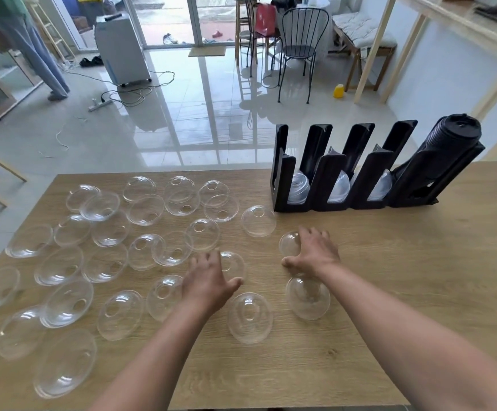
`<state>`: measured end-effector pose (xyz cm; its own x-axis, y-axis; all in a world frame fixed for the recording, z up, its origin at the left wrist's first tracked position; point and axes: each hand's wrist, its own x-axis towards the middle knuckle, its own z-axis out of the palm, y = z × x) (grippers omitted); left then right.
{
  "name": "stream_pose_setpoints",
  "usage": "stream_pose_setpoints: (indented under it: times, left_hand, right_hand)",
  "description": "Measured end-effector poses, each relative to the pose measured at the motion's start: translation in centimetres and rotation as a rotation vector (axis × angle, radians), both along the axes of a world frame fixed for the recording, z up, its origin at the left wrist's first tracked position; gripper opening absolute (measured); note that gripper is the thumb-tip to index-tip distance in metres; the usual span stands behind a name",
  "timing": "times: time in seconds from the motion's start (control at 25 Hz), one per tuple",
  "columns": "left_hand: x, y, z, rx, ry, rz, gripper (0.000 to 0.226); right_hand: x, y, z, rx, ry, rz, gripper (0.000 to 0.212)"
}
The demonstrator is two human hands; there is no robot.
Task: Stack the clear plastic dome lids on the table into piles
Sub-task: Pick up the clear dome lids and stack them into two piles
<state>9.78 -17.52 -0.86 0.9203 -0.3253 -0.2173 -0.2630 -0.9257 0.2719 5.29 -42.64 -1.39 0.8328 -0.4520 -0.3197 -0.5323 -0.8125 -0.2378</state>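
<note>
No readable text anywhere. White appliance (121, 46) upper left of frame has a faint mark at its top edge, too blurred to read. No legible labels elsewhere.

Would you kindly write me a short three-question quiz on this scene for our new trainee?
1. True or false: most dome lids lie on the person's left side of the wooden table.
2. Which hand rests on a lid nearest the black rack? A) left hand B) right hand
3. What fills the rack's rightmost slot?

Key:
1. True.
2. B; it covers a dome lid, though whether it grips it is unclear.
3. A stack of black lids; the other slots hold a few clear lids.
</note>
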Motion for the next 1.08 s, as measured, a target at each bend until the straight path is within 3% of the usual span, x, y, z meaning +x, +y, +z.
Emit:
stream_pose_setpoints:
  times: [0.12, 0.28, 0.44, 0.6, 0.72, 0.88, 1.08]
  left_hand:
    - [0.8, -1.1, -0.9, 0.142, 0.058, -0.048, 0.104]
    - [1.7, -1.3, -1.5, 0.122, -0.012, -0.049, 0.089]
    - [2.0, 0.1, -0.2, -0.066, 0.025, -0.003, 0.096]
    - [-1.6, 1.8, 1.8, -0.262, 0.024, -0.059, 0.099]
    - [-6.4, 1.3, 0.9, -0.142, -0.010, -0.218, 0.099]
    - [-8.4, 0.3, -2.3, 0.000, -0.068, -0.269, 0.101]
    - [-8.4, 1.0, -4.2, -0.061, -0.159, -0.227, 0.105]
  right_hand:
    - [0.7, 0.0, 0.7, -0.024, -0.013, -0.008, 0.080]
    - [-1.3, -0.1, 2.9, 0.131, -0.118, -0.062, 0.086]
    - [-6.7, 0.5, 4.2, 0.229, -0.215, -0.050, 0.093]
    - [-10.7, 1.8, 2.1, 0.087, -0.176, 0.021, 0.098]
    - [-11.3, 2.4, -0.2, 0.017, -0.129, 0.061, 0.099]
    - [-11.5, 2.1, -2.0, 0.019, -0.198, 0.035, 0.102]
    - [-11.4, 1.6, -2.1, 0.022, -0.216, 0.046, 0.106]
